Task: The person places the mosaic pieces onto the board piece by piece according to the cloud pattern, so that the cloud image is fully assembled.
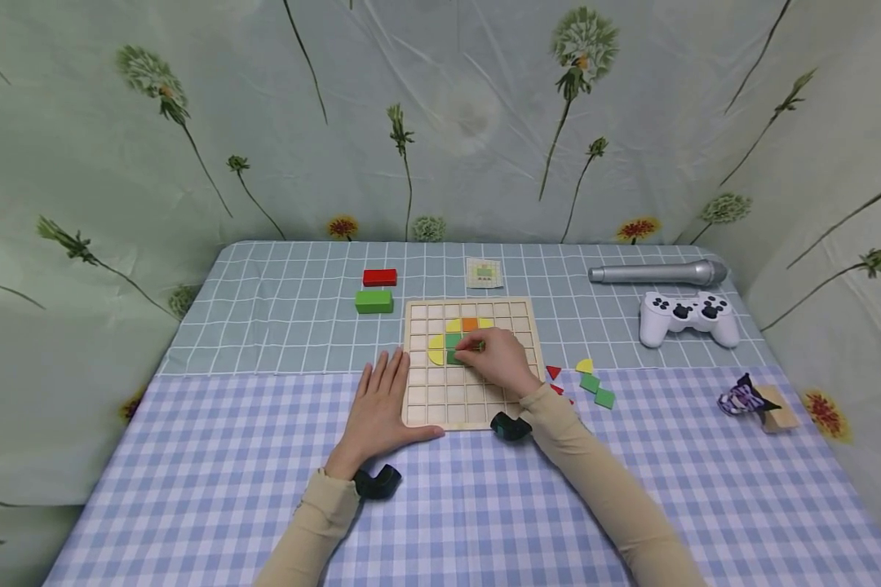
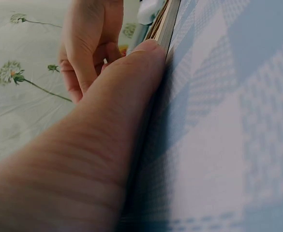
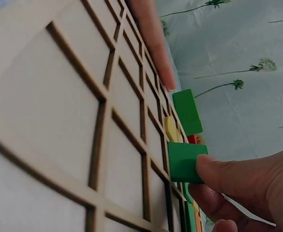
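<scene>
Fingers (image 3: 228,176) pinching green square tile (image 3: 185,162), hidden under hand overhead.

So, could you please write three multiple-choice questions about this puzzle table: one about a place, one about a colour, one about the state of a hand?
1. Where does the silver microphone lie?
A. behind the white game controller
B. on the wooden grid board
C. beside the red block

2. What colour is the square tile that the right hand holds?
A. red
B. green
C. yellow

3. How is the left hand?
A. curled round a block
B. raised above the table
C. flat on the checked cloth, fingers straight, at the board's left edge

Answers: 1 A, the head view shows the microphone at the far right, just behind the controller. 2 B, the right wrist view shows a green tile under the thumb, over the board. 3 C, the head view shows the left hand spread flat, with the thumb at the board's near corner.
</scene>
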`<state>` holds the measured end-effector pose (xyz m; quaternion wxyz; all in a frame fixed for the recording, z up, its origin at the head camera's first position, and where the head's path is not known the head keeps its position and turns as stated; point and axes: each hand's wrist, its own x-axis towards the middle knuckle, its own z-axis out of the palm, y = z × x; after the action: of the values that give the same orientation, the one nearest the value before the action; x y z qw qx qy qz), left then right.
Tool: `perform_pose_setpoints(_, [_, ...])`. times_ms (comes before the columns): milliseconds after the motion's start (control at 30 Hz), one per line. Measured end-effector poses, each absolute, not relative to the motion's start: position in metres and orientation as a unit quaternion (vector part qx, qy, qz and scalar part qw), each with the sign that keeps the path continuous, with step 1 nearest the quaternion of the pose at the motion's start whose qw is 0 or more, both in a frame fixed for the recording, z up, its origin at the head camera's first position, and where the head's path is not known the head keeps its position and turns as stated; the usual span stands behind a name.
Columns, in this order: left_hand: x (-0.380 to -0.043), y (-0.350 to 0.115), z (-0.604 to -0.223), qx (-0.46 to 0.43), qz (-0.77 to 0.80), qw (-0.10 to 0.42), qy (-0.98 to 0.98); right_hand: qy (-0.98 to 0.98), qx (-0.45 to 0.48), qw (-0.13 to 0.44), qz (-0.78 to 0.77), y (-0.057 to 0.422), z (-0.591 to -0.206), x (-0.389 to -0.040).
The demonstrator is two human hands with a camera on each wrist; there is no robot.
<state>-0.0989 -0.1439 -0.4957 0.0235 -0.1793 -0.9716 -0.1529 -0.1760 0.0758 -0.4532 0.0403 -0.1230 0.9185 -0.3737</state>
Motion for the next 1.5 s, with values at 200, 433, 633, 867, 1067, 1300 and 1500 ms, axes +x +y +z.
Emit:
perform_pose_setpoints(200, [-0.099, -0.142, -0.497, -0.184, -0.158, 0.033, -0.97, 0.923, -0.127, 0.026, -0.362, 0.074, -0.456, -0.177])
perform_pose_setpoints(433, [-0.1, -0.139, -0.497, -0.187, -0.162, 0.032, -0.968, 0.935, -0.124, 0.014, -0.333, 0.074, -0.457, -0.176])
perform_pose_setpoints(633, [-0.1, -0.137, -0.498, -0.187, -0.155, 0.032, -0.97, 0.935, -0.14, 0.01, -0.326, 0.086, -0.453, -0.171])
perform_pose_setpoints(867, [-0.101, -0.138, -0.496, -0.184, -0.157, 0.018, -0.97, 0.928, -0.124, 0.002, -0.353, 0.128, -0.441, -0.161])
perform_pose_setpoints(1067, [-0.1, -0.145, -0.495, -0.179, -0.161, 0.013, -0.97, 0.931, -0.089, -0.025, -0.354, 0.173, -0.44, -0.154])
perform_pose_setpoints(1300, [-0.098, -0.149, -0.494, -0.179, -0.163, 0.019, -0.97, 0.944, -0.035, -0.031, -0.326, 0.216, -0.445, -0.143])
perform_pose_setpoints(1500, [-0.099, -0.146, -0.496, -0.183, -0.169, 0.02, -0.968, 0.955, 0.015, -0.006, -0.296, 0.239, -0.443, -0.13])
